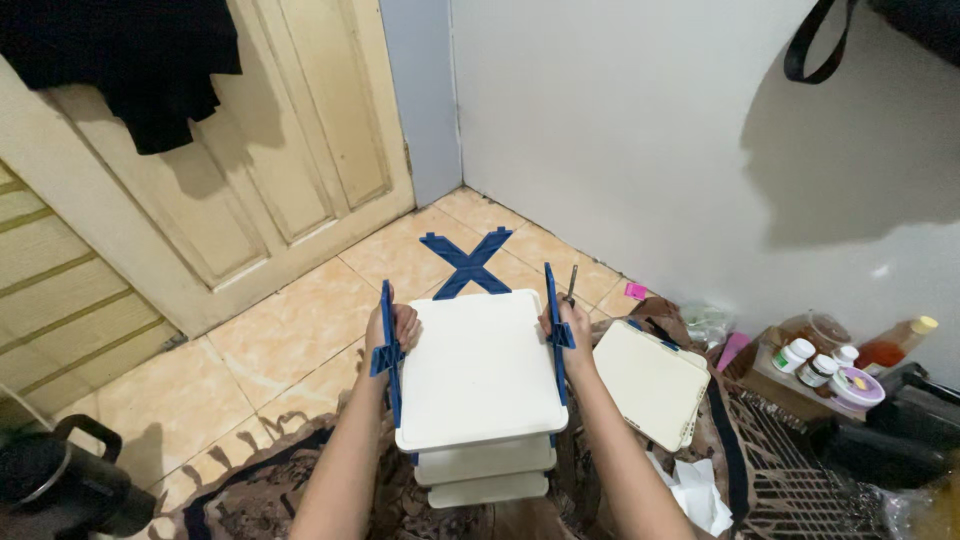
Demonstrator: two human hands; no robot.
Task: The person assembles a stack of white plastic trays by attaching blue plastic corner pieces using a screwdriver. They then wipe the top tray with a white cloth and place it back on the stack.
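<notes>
Fingers (404, 322) of your left hand (400, 330) grip the rack's (480, 370) left blue frame (388, 350); your right hand (566, 325) clasps the right frame (553, 335). That rack stands on the rug (250, 500), near you; a spare shelf (650, 380) lies right.

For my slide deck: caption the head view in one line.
Both hands, left hand and right hand, grip the blue side frames of a cream shelf rack on a tiled floor.

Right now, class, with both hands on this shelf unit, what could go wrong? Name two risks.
The left hand and right hand grip only the blue side frames, so the white shelves might slip loose. The thin metal tool in the right hand points upward and could poke someone.
</notes>
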